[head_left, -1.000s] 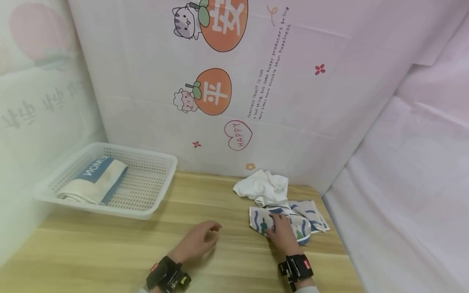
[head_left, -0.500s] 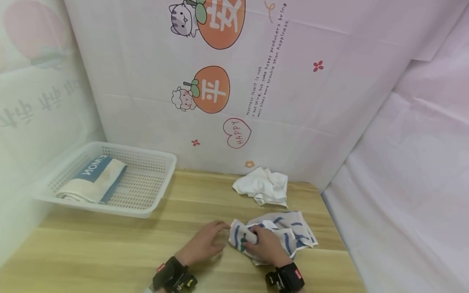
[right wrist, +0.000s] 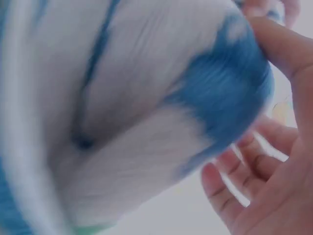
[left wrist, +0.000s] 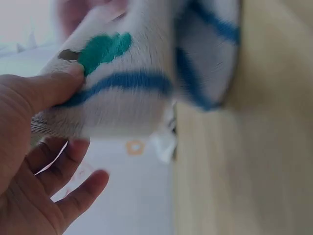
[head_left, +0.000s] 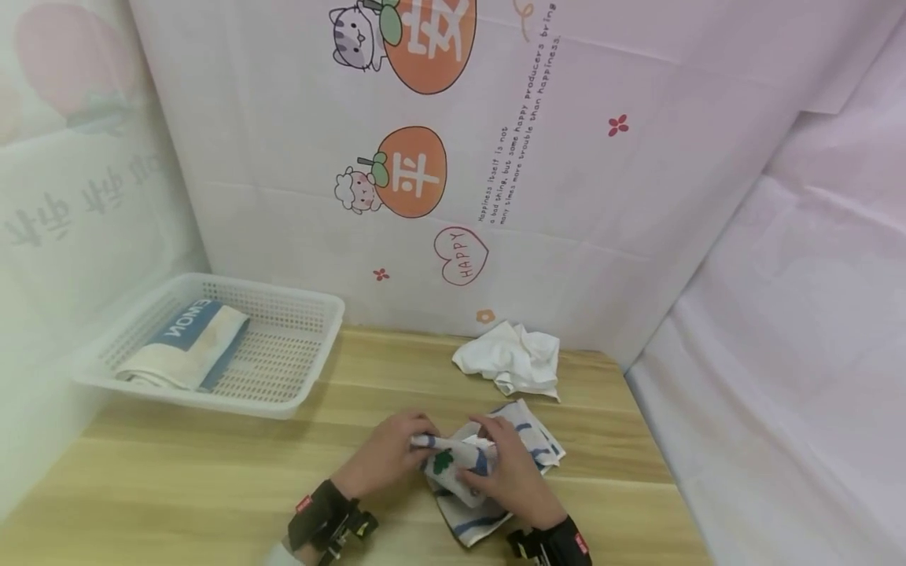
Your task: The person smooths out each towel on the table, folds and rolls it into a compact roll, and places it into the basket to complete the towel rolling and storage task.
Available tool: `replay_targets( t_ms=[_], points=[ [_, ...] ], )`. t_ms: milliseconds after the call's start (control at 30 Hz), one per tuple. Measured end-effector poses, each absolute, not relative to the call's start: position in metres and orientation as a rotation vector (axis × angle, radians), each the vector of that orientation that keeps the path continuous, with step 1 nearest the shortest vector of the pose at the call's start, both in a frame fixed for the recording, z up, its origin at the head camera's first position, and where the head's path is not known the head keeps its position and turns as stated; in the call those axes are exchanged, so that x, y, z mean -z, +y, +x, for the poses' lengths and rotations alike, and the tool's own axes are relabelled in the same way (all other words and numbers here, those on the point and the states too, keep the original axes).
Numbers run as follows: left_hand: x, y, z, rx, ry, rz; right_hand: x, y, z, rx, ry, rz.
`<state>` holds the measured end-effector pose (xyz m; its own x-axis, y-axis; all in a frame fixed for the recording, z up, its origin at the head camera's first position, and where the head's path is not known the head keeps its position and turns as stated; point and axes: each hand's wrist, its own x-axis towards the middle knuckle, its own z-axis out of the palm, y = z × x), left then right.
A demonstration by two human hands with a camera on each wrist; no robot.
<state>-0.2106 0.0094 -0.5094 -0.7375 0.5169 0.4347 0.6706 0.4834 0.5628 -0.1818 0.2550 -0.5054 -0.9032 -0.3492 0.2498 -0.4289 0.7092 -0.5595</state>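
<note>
Nearest, at 6 o'clock on the wooden table (head_left: pixel 212 487), both hands have hold of a white cloth with blue stripes and a green patch (head_left: pixel 488 464). The left hand (head_left: pixel 385 460) pinches one bunched end – the left wrist view shows its thumb (left wrist: pixel 46 90) pressed on a blue stripe just beside the green patch, the other fingers curled loosely beneath, off the fabric. The right hand (head_left: pixel 506 472) is curled over the cloth from the 3 o'clock side; in the right wrist view the fabric fills the frame, the thumb (right wrist: pixel 288 46) lies on top of it and the fingers (right wrist: pixel 244 183) cup it from under.

The step in hand looks like gathering the cloth up to shake or spread it – part of it is lifted between the hands while its lower edge trails on the table toward 5 o'clock. The next move likely calls for finding two corners and drawing the hands apart so the crumples fall out.

Farther off, at 1 o'clock, a crumpled white cloth (head_left: pixel 511 358) lies apart, near the printed wall sheet (head_left: pixel 495 157). At 10 o'clock a white perforated basket (head_left: pixel 297 377) holds a folded towel with a blue band (head_left: pixel 187 346).
</note>
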Motion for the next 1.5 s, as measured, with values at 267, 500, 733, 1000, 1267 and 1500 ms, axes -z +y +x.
replay_targets(
  t_ms=[267,500,733,1000,1267,1500],
  points=[
    [0.495,-0.023,-0.216,1.285,-2.355,-0.929,0.538,0.281,-0.184,-0.805,-2.887,0.506],
    [0.497,-0.047,-0.217,1.251,-2.195,-0.870,0.545,0.292,-0.187,-0.916,-2.896,0.481],
    [0.504,-0.057,-0.208,1.105,-2.488,-0.739,0.515,0.292,-0.189,-0.965,-2.574,0.512],
    [0.472,-0.016,-0.207,1.120,-2.366,-1.057,0.467,0.234,-0.185,-1.131,-2.450,0.811],
    [0.462,-0.013,-0.215,1.055,-2.431,-1.106,0.488,0.202,-0.173,-1.340,-2.414,0.888],
    [0.437,-0.031,-0.230,1.134,-2.352,-1.067,0.527,0.223,-0.173,-1.059,-2.850,0.833]
  ],
)
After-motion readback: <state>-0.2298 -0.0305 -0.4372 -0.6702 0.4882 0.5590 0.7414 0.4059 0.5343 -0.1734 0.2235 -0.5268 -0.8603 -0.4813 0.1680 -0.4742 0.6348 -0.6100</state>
